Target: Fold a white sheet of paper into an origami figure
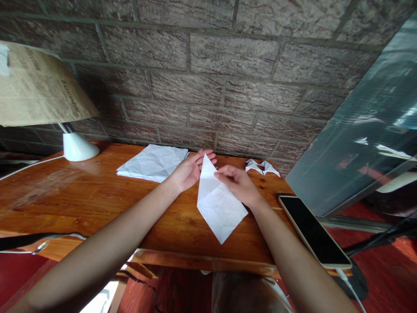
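A white sheet of paper [219,204], folded into a kite shape with crease lines across it, is tilted above the wooden table with its narrow tip pointing away from me. My right hand [239,182] pinches its right edge between thumb and fingers. Beside the narrow tip, on the left, my left hand [192,169] is turned palm up with its fingers stretched out, partly behind the paper. A ring shows on one of its fingers. Whether the left fingertips touch the paper's back I cannot tell.
A stack of creased white paper [153,161] lies at the back left. Small folded paper pieces [262,167] sit at the back right. A phone [314,230] with a cable lies along the right edge. A lamp [80,147] stands left, before a brick wall [195,95].
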Tool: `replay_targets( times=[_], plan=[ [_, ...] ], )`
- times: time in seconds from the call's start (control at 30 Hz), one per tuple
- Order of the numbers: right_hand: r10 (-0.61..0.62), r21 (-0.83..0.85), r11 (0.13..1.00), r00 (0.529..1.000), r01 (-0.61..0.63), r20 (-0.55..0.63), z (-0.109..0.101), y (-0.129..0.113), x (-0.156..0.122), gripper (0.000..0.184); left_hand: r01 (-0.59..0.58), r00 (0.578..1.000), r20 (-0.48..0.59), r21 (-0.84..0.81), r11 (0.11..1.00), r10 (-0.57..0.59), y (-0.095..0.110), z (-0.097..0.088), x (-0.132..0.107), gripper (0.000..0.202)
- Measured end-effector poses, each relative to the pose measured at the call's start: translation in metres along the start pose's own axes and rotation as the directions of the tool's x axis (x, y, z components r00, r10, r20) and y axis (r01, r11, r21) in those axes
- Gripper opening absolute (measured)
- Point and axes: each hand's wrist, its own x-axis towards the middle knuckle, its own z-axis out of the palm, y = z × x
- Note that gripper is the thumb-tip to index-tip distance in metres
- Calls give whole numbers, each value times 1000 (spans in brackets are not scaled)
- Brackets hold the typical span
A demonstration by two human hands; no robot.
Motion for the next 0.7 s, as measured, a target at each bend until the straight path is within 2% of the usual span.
replay_targets(
  times=[0.2,0.33,0.6,0.7],
  plan=[
    [-10,21,1000,1000,10,13,0,2,1,32,-36,999,34,-20,999,37,-1,1,-2,15],
    [-15,29,999,1000,15,22,0,3,1,31,-46,999,16,-30,998,47,-2,1,-2,14],
    [-19,1,1000,1000,19,11,-1,0,1,29,45,999,6,-38,998,-45,-1,0,0,24],
    [-21,-10,1000,1000,21,5,-1,0,1,29,37,999,-12,-30,999,-38,-1,1,0,21]
  ],
)
